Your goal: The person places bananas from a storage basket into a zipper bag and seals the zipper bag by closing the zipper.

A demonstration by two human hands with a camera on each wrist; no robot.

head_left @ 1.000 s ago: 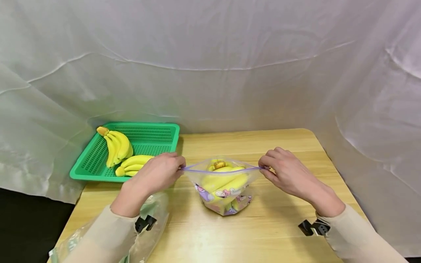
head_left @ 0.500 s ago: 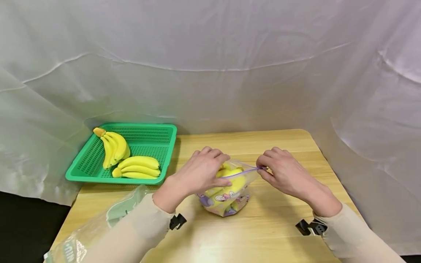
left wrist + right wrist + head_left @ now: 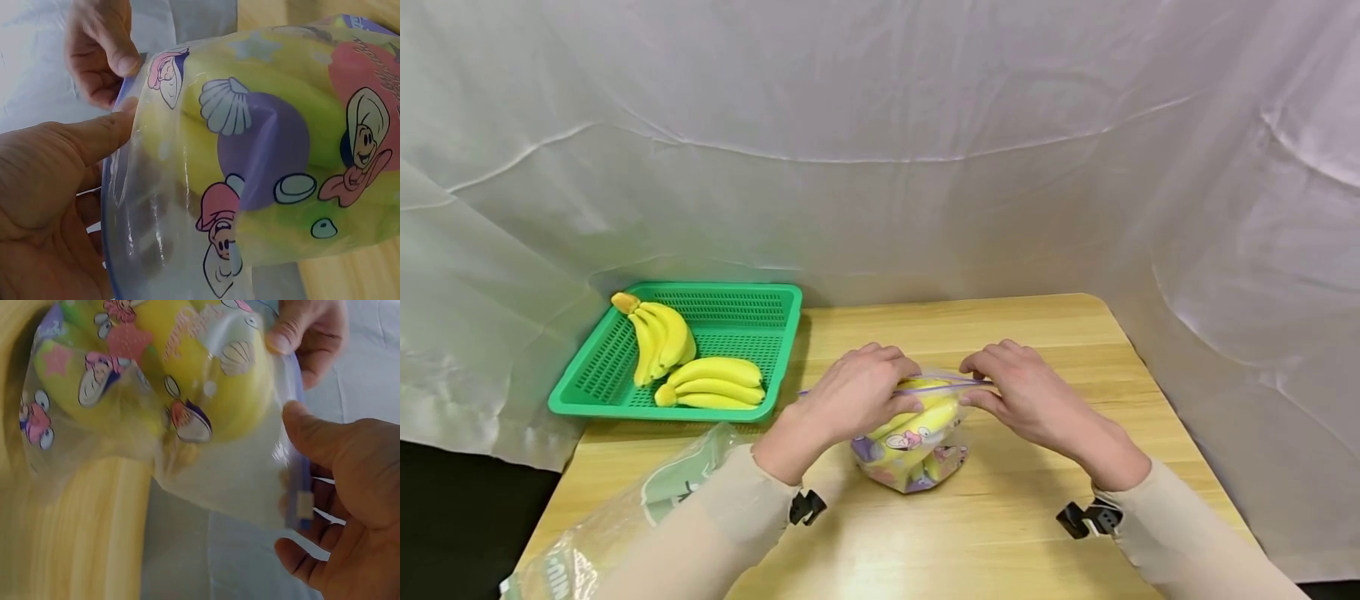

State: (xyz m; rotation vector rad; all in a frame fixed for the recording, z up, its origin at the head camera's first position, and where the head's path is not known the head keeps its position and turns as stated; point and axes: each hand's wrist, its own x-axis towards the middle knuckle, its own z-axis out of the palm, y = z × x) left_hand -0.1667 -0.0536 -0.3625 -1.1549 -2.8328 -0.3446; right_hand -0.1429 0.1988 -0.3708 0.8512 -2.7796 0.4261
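Note:
A clear zip bag (image 3: 917, 446) with cartoon prints and a purple top strip stands upright on the table, yellow bananas (image 3: 934, 414) inside. My left hand (image 3: 861, 392) pinches the bag's top edge left of its middle, thumb in front and fingers behind. On the right part of the same edge, my right hand (image 3: 1018, 400) pinches with thumb and fingers. A small pale slider (image 3: 304, 505) sits near one end of the strip in the right wrist view. The purple strip (image 3: 107, 206) runs past my left thumb in the left wrist view.
A green basket (image 3: 787, 350) at the back left holds two bunches of bananas (image 3: 718, 383). A clear plastic package (image 3: 617, 500) with green print lies at the front left, partly under my left forearm. Grey cloth (image 3: 880, 225) hangs behind the wooden table (image 3: 985, 533).
My left hand has let go of the bag's left corner and moved right to its top edge. My right hand has slid slightly left, and the bag's mouth looks narrower.

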